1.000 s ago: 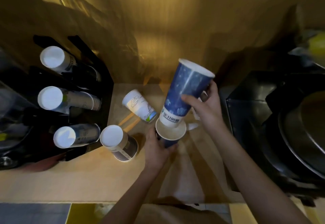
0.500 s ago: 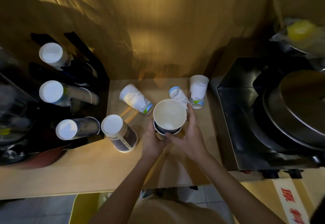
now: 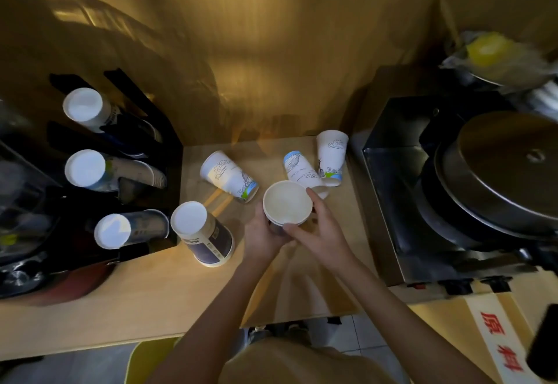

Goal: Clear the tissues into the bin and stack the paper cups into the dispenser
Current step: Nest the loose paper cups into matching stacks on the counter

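Both hands wrap nested cups [image 3: 287, 207] over bench [image 3: 151, 287]: left hand [image 3: 262, 232] underneath, right hand [image 3: 317, 229] at rim.

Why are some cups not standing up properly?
Loose cups sit scattered on the counter: one white cup is tipped on its side, and a dark cup is upside down beside the dispenser. Nothing is spilled.

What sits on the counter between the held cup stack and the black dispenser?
In the head view, between the held cup stack and the dispenser stands one inverted dark-printed cup; a white cup lies further back.
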The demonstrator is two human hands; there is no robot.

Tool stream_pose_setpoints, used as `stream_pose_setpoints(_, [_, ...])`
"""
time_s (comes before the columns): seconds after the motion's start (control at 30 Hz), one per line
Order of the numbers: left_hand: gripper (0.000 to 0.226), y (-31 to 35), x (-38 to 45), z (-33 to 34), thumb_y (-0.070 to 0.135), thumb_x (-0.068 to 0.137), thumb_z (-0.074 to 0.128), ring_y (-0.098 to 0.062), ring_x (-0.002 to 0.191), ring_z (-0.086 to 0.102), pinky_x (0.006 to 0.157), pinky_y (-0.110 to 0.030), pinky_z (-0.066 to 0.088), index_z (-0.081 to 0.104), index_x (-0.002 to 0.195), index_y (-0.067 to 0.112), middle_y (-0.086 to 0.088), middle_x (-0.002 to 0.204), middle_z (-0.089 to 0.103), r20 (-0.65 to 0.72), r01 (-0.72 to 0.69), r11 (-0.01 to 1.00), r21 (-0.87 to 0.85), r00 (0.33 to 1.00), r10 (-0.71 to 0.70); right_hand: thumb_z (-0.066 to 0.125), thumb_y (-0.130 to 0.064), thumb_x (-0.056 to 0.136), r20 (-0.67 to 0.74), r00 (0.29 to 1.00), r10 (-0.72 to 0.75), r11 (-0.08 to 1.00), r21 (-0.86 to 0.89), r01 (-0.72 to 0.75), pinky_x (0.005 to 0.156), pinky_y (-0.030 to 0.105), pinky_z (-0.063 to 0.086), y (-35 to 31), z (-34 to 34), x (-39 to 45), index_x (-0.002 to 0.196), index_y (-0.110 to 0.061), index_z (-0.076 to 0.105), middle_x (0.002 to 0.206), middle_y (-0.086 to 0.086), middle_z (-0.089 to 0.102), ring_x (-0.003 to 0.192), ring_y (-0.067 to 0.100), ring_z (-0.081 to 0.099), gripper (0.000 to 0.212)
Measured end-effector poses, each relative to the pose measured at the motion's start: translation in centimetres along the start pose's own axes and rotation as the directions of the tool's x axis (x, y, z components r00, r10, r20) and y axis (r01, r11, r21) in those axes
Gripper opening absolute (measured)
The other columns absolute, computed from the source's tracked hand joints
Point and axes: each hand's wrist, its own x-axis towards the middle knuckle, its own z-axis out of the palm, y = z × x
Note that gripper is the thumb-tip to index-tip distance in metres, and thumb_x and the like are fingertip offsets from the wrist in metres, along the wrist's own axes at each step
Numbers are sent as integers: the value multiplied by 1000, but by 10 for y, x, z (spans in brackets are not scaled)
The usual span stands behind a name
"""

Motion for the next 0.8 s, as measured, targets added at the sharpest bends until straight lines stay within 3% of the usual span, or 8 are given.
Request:
stream_pose_setpoints(0.07, [88, 7, 3, 6, 16, 53, 87, -26, 114, 55, 89, -32, 45, 41, 128, 11, -10, 125, 59, 51, -4, 1000, -20, 999, 5, 64, -18, 85, -57, 996, 73, 985, 160, -63, 96, 28, 43, 0, -10, 3, 134, -16, 41, 117, -3, 55, 116, 17, 54, 55])
stream_pose_setpoints(0.13, [88, 17, 6, 15, 16, 51, 88, -20, 111, 54, 86, -26, 44, 43, 127, 14, -5, 122, 58, 111, -10, 998, -58, 994, 16, 55, -13, 91, -140, 989, 53, 988, 152, -32, 94, 26, 46, 3, -25, 5, 130, -14, 46, 116, 0, 58, 111, 20, 57, 40])
stream_pose_setpoints(0.27, [77, 43, 8, 37, 15, 55, 87, -11, 101, 57, 69, -1, 44, 47, 122, 14, 5, 109, 58, 247, 16, 984, -179, 969, 30, 47, -2, 91, -257, 965, 46, 995, 93, -23, 78, 1, 40, 8, -59, 3, 125, -12, 51, 115, -2, 56, 105, 14, 54, 36])
stream_pose_setpoints(0.43, [77, 59, 9, 60, 21, 57, 86, -9, 103, 56, 76, -2, 42, 47, 123, 18, 8, 111, 58, 319, -71, 984, -166, 940, 121, 48, -5, 91, -316, 943, 106, 994, 46, -97, 86, 25, 39, 22, -87, -2, 123, -13, 50, 111, -3, 55, 106, 14, 51, 33])
stream_pose_setpoints(0.57, [75, 60, 10, 67, 17, 56, 86, -8, 99, 54, 69, 6, 37, 49, 121, 15, 9, 107, 56, 345, -72, 988, -139, 932, 116, 49, -8, 91, -324, 938, 120, 993, 50, -110, 76, 14, 42, 30, -94, -2, 117, -13, 52, 107, 1, 60, 100, 17, 55, 27])
stream_pose_setpoints(0.67, [77, 57, 12, 70, 22, 56, 86, -10, 100, 53, 77, -8, 41, 49, 122, 14, 5, 111, 57, 338, -86, 992, -90, 935, 111, 50, -10, 91, -332, 934, 134, 991, 36, -130, 72, 10, 40, 31, -97, 3, 109, -13, 54, 100, 3, 62, 93, 17, 57, 19])
stream_pose_setpoints(0.73, [81, 55, 12, 72, 30, 54, 86, -15, 107, 55, 88, -26, 46, 47, 124, 16, -1, 119, 59, 343, -102, 994, -40, 933, 109, 51, -12, 91, -339, 930, 143, 989, 4, -150, 73, 18, 43, 28, -99, 7, 104, -10, 55, 96, 4, 62, 90, 19, 57, 14])
stream_pose_setpoints(0.8, [86, 55, 12, 70, 33, 53, 85, -17, 113, 54, 94, -33, 46, 44, 127, 18, -3, 125, 57, 378, -111, 993, -28, 919, 113, 52, -13, 90, -362, 922, 134, 984, -61, -167, 77, 30, 46, 26, -101, 13, 100, -8, 57, 96, 10, 64, 90, 24, 59, 12])
